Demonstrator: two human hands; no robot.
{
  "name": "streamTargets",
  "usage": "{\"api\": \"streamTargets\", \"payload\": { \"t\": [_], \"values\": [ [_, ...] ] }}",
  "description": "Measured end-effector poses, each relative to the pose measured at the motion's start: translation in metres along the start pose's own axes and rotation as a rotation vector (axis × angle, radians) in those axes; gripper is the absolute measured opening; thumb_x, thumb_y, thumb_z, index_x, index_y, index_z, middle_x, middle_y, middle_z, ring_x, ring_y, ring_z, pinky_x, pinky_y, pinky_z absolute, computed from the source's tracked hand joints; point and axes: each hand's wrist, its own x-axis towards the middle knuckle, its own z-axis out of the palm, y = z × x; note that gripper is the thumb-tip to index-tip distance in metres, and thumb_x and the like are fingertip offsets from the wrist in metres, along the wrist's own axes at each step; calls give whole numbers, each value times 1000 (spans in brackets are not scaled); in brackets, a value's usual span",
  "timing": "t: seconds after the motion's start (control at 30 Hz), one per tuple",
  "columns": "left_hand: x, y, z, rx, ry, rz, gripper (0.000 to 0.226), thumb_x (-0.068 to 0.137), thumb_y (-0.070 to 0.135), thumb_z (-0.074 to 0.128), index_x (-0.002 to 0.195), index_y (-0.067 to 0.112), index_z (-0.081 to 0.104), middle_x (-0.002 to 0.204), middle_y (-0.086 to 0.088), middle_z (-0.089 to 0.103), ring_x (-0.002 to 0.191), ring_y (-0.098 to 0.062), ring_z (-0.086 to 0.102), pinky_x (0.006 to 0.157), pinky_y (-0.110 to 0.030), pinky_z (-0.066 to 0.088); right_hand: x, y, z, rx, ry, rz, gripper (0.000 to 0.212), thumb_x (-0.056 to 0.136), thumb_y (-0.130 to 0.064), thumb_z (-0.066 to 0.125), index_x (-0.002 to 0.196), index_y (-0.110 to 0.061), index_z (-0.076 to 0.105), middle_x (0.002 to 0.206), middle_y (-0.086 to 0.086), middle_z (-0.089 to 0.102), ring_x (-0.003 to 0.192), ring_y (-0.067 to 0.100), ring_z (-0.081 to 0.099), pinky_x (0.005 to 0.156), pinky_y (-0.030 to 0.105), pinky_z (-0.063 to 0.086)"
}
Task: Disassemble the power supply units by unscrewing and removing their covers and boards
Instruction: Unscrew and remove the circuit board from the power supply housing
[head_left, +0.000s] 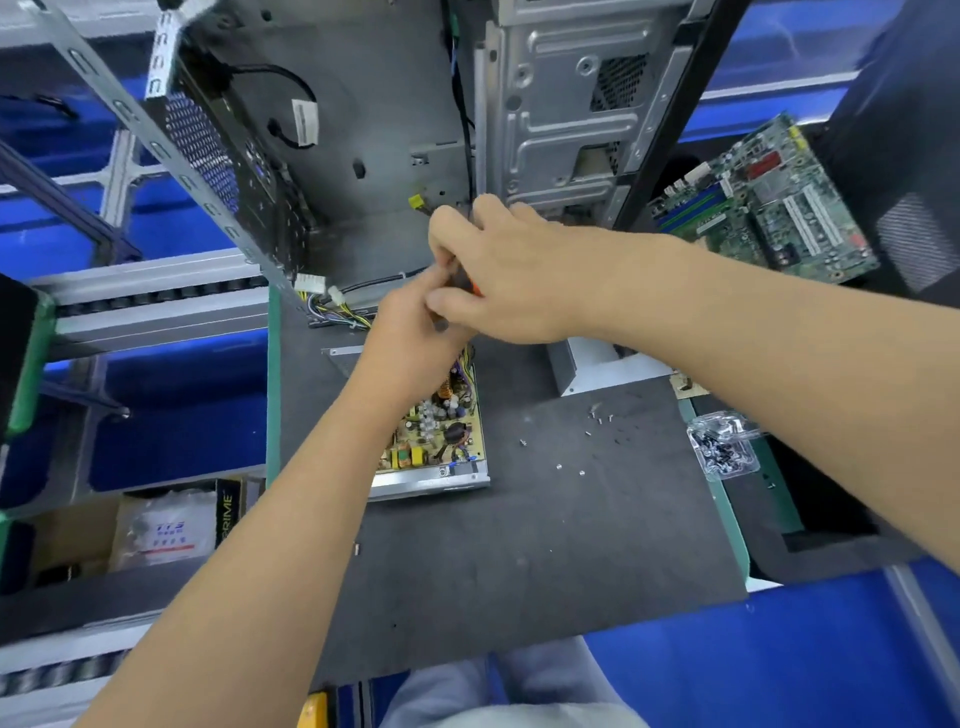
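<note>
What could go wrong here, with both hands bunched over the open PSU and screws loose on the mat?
1. Loose screws lie scattered on the mat, outside the clear plastic tray; a forearm sweep could knock them off.
2. The power supply unit has its board exposed; the left hand and right hand work a partly hidden orange-handled tool just above it, so a slip could strike components.
3. The upright computer case stands close behind; tugging cables might tip it.

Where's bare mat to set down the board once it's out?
Free: the mat in front of the open power supply, back to the near edge. Crowded: loose screws right of the unit, screw tub at the right edge, metal cover behind, computer case at the back.
</note>
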Motion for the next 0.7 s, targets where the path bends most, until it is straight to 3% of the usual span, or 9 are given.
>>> {"api": "streamTargets", "payload": {
  "t": [0.07,0.1,0.2,0.3,0.4,0.47,0.57,0.63,0.7],
  "values": [
    [3,2,5,40,102,-38,37,69,30,81,85,28,48,75,22,60,66,-7,51,60,-25,44,0,-3,0,-142,79,12,38,99,-53,42,102,-20,24,78,5,37,63,27,39,55,36,32],
    [5,3,8,47,111,-49,42,69,28,83,88,23,46,77,18,59,68,-10,51,62,-29,44,1,-3,0,-166,80,-10,34,100,-46,44,102,-19,24,75,4,35,62,26,40,53,35,30],
    [2,0,10,40,-20,-27,43,75,24,72,112,19,50,101,-3,66,90,-26,62,76,-41,51,-1,-2,1,-144,-1,-70,32,92,-30,52,114,-19,31,94,4,37,87,28,39,70,40,35],
    [-2,-2,8,43,-8,41,24,77,26,76,95,27,61,88,16,67,78,3,59,66,-18,44,-5,-3,-2,-156,71,-1,33,99,-44,40,115,-15,37,79,0,33,82,27,38,67,40,32],
    [3,-2,14,133,127,33,46,70,21,89,96,30,52,89,14,64,79,1,60,65,-19,47,0,-5,-2,-222,81,-38,23,100,-26,40,117,-11,40,78,4,33,72,27,42,61,37,33],
    [4,-4,15,-10,44,-43,56,74,10,84,110,31,46,105,13,65,98,-7,64,78,-31,57,0,-4,1,-172,43,-83,29,92,-24,46,118,-15,37,94,7,35,84,27,38,72,39,34],
    [-4,-12,13,37,-10,1,40,83,5,69,106,33,53,92,29,66,85,12,59,70,-11,48,-3,-3,7,-115,54,-47,38,96,-41,47,123,-17,34,100,6,36,92,25,32,77,37,31],
    [-3,-13,14,113,116,9,27,78,12,77,95,19,58,83,21,64,75,7,57,64,-18,48,0,-5,8,-97,108,2,29,100,-40,43,110,-15,33,84,2,39,85,27,42,63,33,33],
    [-1,-6,18,50,170,-68,40,71,20,79,102,22,55,91,3,65,79,-10,59,72,-41,54,3,-5,8,-102,114,-30,18,99,-28,43,107,-15,33,84,5,38,82,29,40,61,36,34]
  ]
}}
